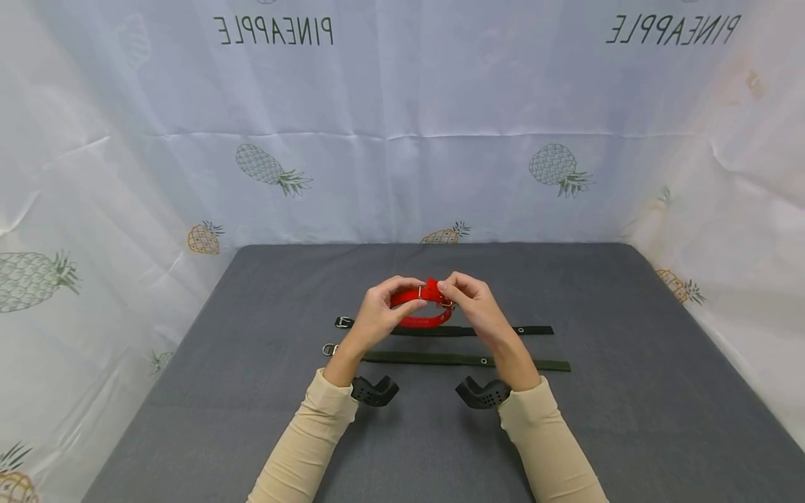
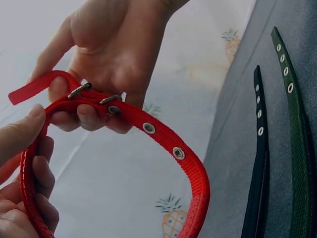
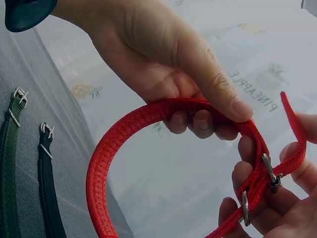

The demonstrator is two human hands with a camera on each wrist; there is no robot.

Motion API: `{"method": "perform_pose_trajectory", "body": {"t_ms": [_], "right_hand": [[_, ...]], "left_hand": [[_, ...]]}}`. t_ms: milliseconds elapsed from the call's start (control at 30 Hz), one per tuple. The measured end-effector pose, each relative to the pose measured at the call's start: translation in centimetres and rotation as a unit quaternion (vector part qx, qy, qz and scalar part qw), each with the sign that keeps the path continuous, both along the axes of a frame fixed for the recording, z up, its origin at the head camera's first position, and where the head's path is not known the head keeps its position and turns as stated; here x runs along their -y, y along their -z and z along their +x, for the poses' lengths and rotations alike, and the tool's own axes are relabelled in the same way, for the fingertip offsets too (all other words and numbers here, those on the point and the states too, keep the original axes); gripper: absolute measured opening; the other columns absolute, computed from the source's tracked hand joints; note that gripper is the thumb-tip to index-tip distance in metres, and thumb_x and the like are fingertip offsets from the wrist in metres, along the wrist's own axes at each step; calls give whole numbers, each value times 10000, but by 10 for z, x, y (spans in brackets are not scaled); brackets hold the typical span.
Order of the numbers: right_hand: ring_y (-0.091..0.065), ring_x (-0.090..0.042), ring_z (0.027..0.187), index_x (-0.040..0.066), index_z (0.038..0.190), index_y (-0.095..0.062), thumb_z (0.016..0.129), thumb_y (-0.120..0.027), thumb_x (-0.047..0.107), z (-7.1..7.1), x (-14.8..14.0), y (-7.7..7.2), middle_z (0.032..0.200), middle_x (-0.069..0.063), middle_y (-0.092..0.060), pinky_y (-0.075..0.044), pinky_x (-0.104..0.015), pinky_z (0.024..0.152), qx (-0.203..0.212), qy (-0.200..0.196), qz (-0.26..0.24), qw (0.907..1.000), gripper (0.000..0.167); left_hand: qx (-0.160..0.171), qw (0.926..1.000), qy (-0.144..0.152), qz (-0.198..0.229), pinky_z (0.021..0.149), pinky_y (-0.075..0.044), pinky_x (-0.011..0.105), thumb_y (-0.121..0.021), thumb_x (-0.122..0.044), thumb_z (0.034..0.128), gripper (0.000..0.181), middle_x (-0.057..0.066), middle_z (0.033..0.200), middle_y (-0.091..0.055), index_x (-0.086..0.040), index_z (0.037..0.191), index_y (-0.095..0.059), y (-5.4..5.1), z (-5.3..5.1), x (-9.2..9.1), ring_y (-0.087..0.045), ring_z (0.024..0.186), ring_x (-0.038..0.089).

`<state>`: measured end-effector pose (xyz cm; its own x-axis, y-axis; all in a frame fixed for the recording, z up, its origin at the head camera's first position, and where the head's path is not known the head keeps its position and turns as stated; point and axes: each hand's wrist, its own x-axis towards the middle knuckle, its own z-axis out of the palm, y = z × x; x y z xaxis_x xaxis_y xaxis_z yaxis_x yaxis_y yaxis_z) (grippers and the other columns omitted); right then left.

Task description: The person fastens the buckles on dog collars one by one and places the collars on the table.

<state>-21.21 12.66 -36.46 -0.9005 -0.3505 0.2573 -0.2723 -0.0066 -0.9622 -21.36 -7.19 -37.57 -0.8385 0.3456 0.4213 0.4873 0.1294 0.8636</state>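
A red collar (image 1: 420,321), bent into a loop with metal eyelets, is held up between both hands. My left hand (image 1: 380,314) grips the band, its thumb pressing the outside and its fingers curled inside the loop. In the left wrist view, the strap's free end (image 2: 29,91) sticks out past the metal buckle (image 2: 79,90). My right hand (image 1: 468,300) pinches that strap end, with other fingers behind the buckle and the D-ring (image 3: 245,208). The right wrist view shows the padded, stitched inner side of the band (image 3: 101,188).
Below the hands, a black collar (image 1: 534,330) and a dark green collar (image 1: 440,358) lie flat across the grey table (image 1: 415,447). Their buckles point left. Pineapple-print cloth (image 1: 402,188) hangs around the back and sides.
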Motion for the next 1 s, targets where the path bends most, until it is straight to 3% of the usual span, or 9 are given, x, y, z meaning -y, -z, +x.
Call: {"method": "perform_pose_trajectory", "body": {"t_ms": [233, 600, 800, 1000], "right_hand": [[-478, -110, 800, 142, 758, -541, 996, -512, 135, -2, 0, 3, 801, 104, -549, -415, -279, 760, -114, -11, -71, 9999, 240], [-497, -136, 786, 196, 769, -578, 979, -549, 122, -1, 0, 2, 842, 134, -607, -448, -268, 727, -166, 3, 31, 9999, 225], [-521, -194, 773, 155, 792, -573, 973, -567, 127, 0, 0, 2, 866, 136, -628, -470, -252, 716, -282, -148, -6, 9995, 183], [-533, -146, 756, 119, 793, -561, 969, -572, 124, 0, 0, 3, 867, 136, -624, -475, -258, 707, -357, -223, -67, 9991, 177]], "left_hand": [[-197, 9996, -53, -177, 790, -560, 180, -704, -53, 857, 274, 191, 1079, -664, 12, 1120, -657, 1, -1, 0, -666, 900, 266], [-351, 9991, -14, -253, 803, -568, 199, -706, -63, 856, 279, 174, 1086, -664, 2, 1125, -663, 1, -1, 1, -671, 916, 238], [-392, 9988, -19, -303, 809, -567, 197, -705, -59, 855, 287, 177, 1085, -665, 2, 1132, -666, 1, -1, 1, -667, 918, 248], [-376, 9988, -18, -318, 809, -566, 198, -704, -67, 858, 286, 176, 1077, -669, -2, 1135, -672, -1, 0, 1, -668, 913, 242]]}}
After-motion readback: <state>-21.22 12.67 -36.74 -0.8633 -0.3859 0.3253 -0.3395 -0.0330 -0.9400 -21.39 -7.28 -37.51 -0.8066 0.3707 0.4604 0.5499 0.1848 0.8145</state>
